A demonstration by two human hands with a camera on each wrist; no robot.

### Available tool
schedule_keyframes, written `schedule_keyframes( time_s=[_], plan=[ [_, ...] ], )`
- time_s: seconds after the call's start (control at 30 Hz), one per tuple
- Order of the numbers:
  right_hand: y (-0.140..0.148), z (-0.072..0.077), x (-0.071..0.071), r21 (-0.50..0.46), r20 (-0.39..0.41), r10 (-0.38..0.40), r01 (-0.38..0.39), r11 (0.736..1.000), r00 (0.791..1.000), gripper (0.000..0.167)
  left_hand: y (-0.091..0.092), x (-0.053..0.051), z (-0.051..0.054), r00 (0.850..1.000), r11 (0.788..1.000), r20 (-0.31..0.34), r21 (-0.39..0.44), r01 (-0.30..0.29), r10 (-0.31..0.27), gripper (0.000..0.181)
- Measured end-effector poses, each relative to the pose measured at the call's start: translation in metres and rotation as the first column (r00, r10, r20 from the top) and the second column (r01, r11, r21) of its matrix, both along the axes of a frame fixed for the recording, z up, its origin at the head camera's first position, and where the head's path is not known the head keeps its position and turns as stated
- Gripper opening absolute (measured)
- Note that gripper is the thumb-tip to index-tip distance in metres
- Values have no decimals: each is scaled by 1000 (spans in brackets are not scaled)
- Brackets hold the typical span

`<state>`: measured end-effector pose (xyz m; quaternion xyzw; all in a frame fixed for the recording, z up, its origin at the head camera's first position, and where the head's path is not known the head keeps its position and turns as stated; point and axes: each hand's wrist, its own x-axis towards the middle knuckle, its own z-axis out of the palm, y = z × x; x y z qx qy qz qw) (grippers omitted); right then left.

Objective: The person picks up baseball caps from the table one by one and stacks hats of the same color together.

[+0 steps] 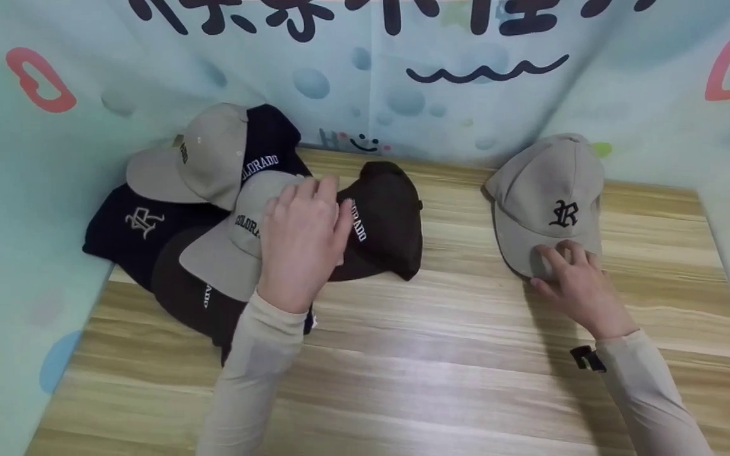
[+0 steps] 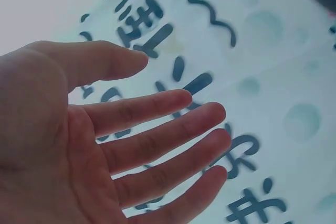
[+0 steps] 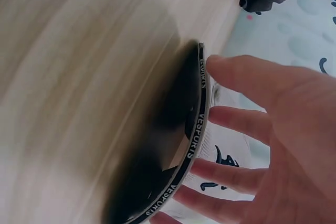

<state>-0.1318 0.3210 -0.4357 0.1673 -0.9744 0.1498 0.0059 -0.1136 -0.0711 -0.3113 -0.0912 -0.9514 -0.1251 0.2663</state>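
At the right, a grey baseball cap (image 1: 539,196) with a black emblem lies crown up on the wooden table. My right hand (image 1: 580,291) touches its brim; in the right wrist view the fingertips rest along the brim's edge (image 3: 195,140), thumb apart from the fingers. My left hand (image 1: 301,237) is over the cap pile at the left, holding nothing, its fingers loosely extended in the left wrist view. Beneath it are a grey cap (image 1: 216,263) with dark lettering and a dark brown cap (image 1: 387,221), both partly hidden.
Further caps overlap in the pile: another grey cap (image 1: 213,149), a navy cap (image 1: 273,130), a navy cap with an emblem (image 1: 121,228) and a dark brown one (image 1: 178,282). Printed cloth (image 1: 377,76) stands behind and beside the wooden table (image 1: 416,380).
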Motion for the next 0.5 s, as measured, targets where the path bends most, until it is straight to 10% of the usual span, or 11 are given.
schedule_keyframes(
  time_s=[0.13, 0.27, 0.33, 0.5],
  plan=[
    [0, 0, 0, -7, -13, -3, 3, 1000, 1000, 45, -8, -7, 15, 1000, 998, 13, -54, 17, -17, 21],
    [2, 0, 1, -27, -3, 18, -18, 999, 1000, 46, -23, -32, 26, 960, 977, 262, -157, 143, -99, 30],
    [4, 0, 3, -46, -2, 37, -37, 998, 999, 45, -33, -52, 28, 888, 957, 439, -170, 235, -140, 38],
    [6, -1, 9, -66, -46, 80, -83, 994, 996, 40, -58, -106, 15, 635, 919, 749, -91, 385, -192, 43]
  ],
)
